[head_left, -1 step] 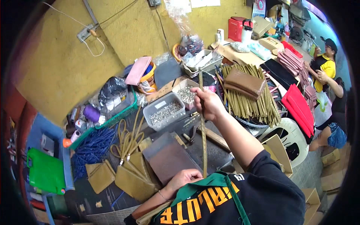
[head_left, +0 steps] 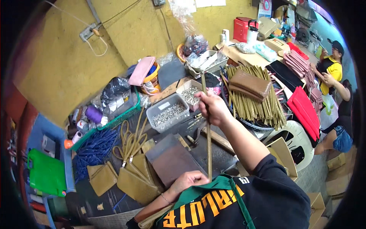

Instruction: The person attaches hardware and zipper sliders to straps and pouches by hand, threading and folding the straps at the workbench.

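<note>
The right arm stretches forward over the counter (head_left: 91,196), its right grip (head_left: 213,107) curled firmly round an upright tan strap (head_left: 209,154); the left arm bends low, its left grip (head_left: 188,184) beside the strap's lower end at the green apron (head_left: 190,195). Around lie a strip bundle (head_left: 263,108), brown panel (head_left: 175,164), tray (head_left: 171,122) and, crossing behind the strap, a hammer (head_left: 220,141). The strap's bottom and left fingertips are hidden; whether they pinch it cannot be told.
</note>
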`<state>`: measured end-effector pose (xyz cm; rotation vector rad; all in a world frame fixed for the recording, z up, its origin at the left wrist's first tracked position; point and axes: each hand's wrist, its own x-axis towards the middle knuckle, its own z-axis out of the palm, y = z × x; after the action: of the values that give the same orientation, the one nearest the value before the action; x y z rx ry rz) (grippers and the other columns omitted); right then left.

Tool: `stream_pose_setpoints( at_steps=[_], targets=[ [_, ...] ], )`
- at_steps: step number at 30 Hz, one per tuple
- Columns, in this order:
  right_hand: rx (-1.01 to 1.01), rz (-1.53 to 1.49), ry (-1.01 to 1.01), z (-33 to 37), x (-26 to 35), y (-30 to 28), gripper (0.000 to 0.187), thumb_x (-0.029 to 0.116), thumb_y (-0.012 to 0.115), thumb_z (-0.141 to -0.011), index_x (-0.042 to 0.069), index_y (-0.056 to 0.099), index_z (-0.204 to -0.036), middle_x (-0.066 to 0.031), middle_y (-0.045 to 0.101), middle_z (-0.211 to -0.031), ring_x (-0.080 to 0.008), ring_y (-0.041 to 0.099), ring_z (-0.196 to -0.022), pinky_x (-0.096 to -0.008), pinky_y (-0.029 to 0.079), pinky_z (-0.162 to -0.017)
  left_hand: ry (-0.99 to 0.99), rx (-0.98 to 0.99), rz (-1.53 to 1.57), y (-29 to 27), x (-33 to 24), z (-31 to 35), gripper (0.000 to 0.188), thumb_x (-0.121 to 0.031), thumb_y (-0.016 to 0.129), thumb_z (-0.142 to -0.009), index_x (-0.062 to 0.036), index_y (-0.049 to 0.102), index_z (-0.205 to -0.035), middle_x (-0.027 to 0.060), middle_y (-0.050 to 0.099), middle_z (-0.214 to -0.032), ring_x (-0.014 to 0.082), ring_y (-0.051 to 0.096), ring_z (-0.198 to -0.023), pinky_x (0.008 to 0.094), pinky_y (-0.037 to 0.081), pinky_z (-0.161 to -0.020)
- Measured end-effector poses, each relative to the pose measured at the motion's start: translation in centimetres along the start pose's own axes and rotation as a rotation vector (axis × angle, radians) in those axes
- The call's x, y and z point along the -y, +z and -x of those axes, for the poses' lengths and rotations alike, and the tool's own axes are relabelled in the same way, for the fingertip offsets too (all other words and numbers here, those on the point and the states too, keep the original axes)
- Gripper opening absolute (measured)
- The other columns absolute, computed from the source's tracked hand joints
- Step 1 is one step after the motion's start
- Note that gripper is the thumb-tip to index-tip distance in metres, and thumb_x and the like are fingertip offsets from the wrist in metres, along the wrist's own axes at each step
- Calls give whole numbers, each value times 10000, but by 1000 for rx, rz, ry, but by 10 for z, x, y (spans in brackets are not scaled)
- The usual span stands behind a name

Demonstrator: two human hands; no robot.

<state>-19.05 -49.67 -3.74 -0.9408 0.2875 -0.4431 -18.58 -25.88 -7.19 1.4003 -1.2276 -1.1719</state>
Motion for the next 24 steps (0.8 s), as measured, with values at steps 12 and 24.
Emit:
stream_pose_setpoints(
  at_steps=[12, 24],
  targets=[
    [530, 424, 525, 97, -48, 39, 335, 324, 382, -878, 35, 535, -805, 6, 447, -552, -70, 420, -483, -200, 359, -458, 17, -581, 327, -36, -22, 2, 241, -161, 468, -851, 32, 496, -993, 61, 542, -794, 53, 466, -510, 169, 371, -455],
    [474, 1080, -718, 80, -27, 64, 185, 82, 624, -662, 39, 544, -824, -96, 488, -714, -271, 495, -671, -330, 406, -612, -59, -662, 14, -25, -24, 9, 154, -90, 509, -797, 20, 556, -700, 29, 519, -549, 56, 479, -464, 199, 354, -404]
  ],
)
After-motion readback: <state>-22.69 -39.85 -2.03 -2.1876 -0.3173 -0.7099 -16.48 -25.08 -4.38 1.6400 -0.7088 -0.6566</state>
